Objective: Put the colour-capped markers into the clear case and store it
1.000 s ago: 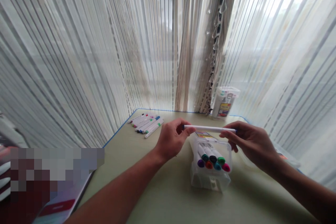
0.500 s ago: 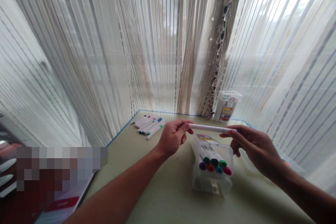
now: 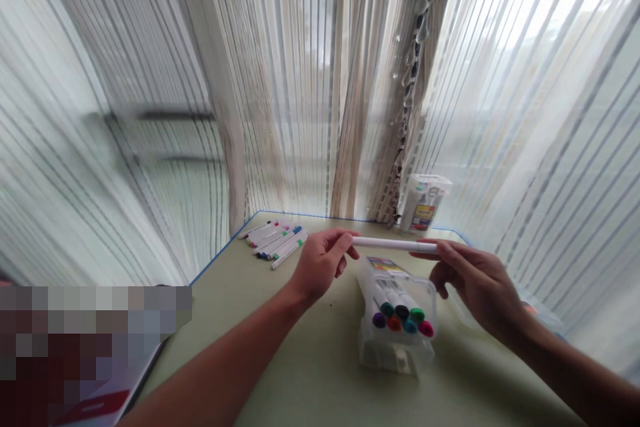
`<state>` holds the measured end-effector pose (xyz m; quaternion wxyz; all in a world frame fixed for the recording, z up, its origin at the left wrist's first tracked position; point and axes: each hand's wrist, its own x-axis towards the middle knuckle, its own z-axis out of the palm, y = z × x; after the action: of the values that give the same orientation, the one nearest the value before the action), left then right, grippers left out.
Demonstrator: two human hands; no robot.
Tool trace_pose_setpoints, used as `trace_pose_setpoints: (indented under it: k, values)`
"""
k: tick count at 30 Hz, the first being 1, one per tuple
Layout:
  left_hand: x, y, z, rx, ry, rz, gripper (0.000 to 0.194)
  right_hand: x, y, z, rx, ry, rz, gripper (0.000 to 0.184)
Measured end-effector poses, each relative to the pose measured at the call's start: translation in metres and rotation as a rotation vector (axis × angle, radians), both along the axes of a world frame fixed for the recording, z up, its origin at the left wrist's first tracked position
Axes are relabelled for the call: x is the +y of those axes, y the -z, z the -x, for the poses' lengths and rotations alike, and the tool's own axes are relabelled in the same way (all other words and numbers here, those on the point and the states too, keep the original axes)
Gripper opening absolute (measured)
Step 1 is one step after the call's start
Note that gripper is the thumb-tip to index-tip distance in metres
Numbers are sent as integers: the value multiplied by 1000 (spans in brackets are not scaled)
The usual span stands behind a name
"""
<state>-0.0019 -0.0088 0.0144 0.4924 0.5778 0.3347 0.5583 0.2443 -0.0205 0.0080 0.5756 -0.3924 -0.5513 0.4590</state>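
Observation:
A white marker (image 3: 383, 243) lies level in the air between my two hands. My left hand (image 3: 323, 261) pinches its left end, and my right hand (image 3: 467, 278) grips its right end, hiding the tip there. Just below the marker, a clear plastic case (image 3: 367, 287) holds several white markers with coloured ends facing me: purple, orange, teal, black, green and pink. Left of my left hand, several loose markers (image 3: 275, 240) lie side by side on the table.
The pale green table (image 3: 295, 373) has a blue edge. At its back right stands another clear marker case (image 3: 425, 205). A clear plastic piece (image 3: 543, 313) lies partly behind my right arm. Striped sheer curtains (image 3: 290, 80) hang around the table. A blurred-out area covers the lower left.
The view has shifted slightly, so things sit a little further left. My right fingers have moved slightly along the marker's right end. Both hands still hold it.

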Motion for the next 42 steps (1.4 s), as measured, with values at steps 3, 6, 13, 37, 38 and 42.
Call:
trace_pose_setpoints:
  k: [3, 6, 13, 37, 38, 42]
  values:
    - [0, 0, 0, 29, -22, -15, 31, 1, 0, -1, -3, 9, -5, 33]
    - [-1, -1, 0, 22, -30, 10, 31, 0, 0, 0, 31, -4, 0, 31]
    - [-2, -4, 0, -39, -25, 92, 30, -2, 0, 1, 69, -32, 14, 30]
    - [-6, 2, -1, 252, -67, -36, 36, -5, -4, 5, -272, -20, -158, 28]
    - [-6, 1, -1, 258, -63, -36, 36, -4, -3, 5, -278, -22, -157, 28]
    - [-6, 2, -3, 256, -61, -24, 36, -3, -2, 7, -269, -32, -158, 30]
